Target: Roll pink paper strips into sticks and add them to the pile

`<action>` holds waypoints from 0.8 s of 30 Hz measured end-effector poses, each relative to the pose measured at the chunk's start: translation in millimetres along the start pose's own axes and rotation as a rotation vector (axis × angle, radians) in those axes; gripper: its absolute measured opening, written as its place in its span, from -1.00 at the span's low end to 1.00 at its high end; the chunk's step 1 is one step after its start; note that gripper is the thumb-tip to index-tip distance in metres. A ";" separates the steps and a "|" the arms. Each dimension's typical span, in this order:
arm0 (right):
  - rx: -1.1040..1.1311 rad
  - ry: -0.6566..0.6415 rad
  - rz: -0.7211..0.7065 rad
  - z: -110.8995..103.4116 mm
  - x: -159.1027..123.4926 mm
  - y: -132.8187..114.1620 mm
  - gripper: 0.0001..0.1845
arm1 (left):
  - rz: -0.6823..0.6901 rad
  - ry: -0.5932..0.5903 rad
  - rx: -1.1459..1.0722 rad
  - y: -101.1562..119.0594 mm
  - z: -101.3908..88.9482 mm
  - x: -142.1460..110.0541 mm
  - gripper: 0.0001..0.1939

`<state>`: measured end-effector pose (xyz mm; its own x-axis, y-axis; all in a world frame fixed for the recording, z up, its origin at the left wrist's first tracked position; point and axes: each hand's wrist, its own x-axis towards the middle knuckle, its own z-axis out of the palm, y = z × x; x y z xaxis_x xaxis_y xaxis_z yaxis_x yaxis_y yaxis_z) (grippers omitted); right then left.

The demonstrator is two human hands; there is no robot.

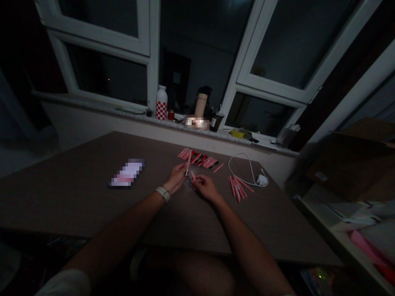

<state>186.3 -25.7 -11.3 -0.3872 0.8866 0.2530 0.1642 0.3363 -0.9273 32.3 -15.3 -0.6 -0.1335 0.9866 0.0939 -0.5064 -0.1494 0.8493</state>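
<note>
Phone-like slab (pixel 127 173), its face blurred, lies on the counter (pixel 92 205) well to the left of the left grip (pixel 177 177). That grip, below which a pale watch (pixel 163 194) circles the wrist, is closed on a slim pink pen (pixel 189 158), held steeply tilted with its paler end low by the fingers. The pen looks light and stiff, probably smooth plastic that could turn or slip under a loose pinch; the middle of the barrel seems the surest hold, leaving both ends exposed. Just beyond the grips lies a row of pens (pixel 200 159), pink, red and black, close enough together that one is best lifted by its near end.

Right of the left grip, the right grip (pixel 207 188) pinches a short pink piece (pixel 193 175) at the fingertips; being small, it would suit a gentle hold on its sides. Beyond that grip, a loose pink pen (pixel 218 168) may roll if nudged. Farther right, a fan of pink pens (pixel 237 188) overlaps beside a white cable (pixel 242 179), so lifting one could shift its neighbours.
</note>
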 end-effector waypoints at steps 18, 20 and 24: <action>-0.125 -0.076 -0.028 2.9 -4.2 0.3 -0.67 | 0.065 0.030 -0.121 -4.6 -1.4 5.2 -0.67; -0.115 -0.071 -0.027 4.3 -4.8 -0.7 -0.68 | 0.069 0.025 -0.107 -6.1 -1.3 4.8 -0.65; -0.031 -0.033 0.001 7.4 -5.4 -2.9 -0.70 | 0.061 0.007 -0.077 -9.8 -0.1 3.7 -0.65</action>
<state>181.2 -33.8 -12.0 -0.4169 0.8760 0.2425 0.1919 0.3456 -0.9185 36.7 -10.2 -8.7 -0.1718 0.9751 0.1401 -0.5612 -0.2137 0.7996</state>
